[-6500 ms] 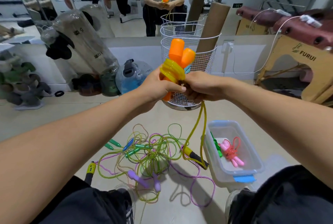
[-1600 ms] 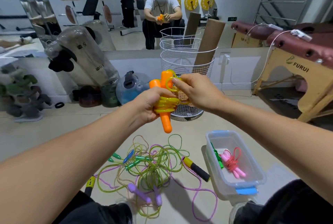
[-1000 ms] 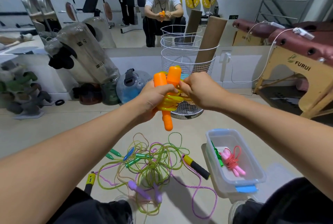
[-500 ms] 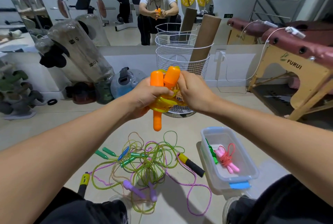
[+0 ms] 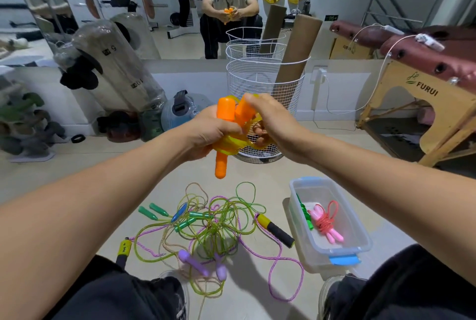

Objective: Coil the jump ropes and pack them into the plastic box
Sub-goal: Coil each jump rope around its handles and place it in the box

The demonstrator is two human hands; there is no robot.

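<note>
While clamped in the left grip, coiled yellow rope with orange handles, right grip pinching a loop above plastic box.

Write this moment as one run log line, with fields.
left hand: grips orange-handled rope | right hand: holds its yellow loop | plastic box: pink rope inside | stage: coiling

Bare forearms, black trousers
</note>
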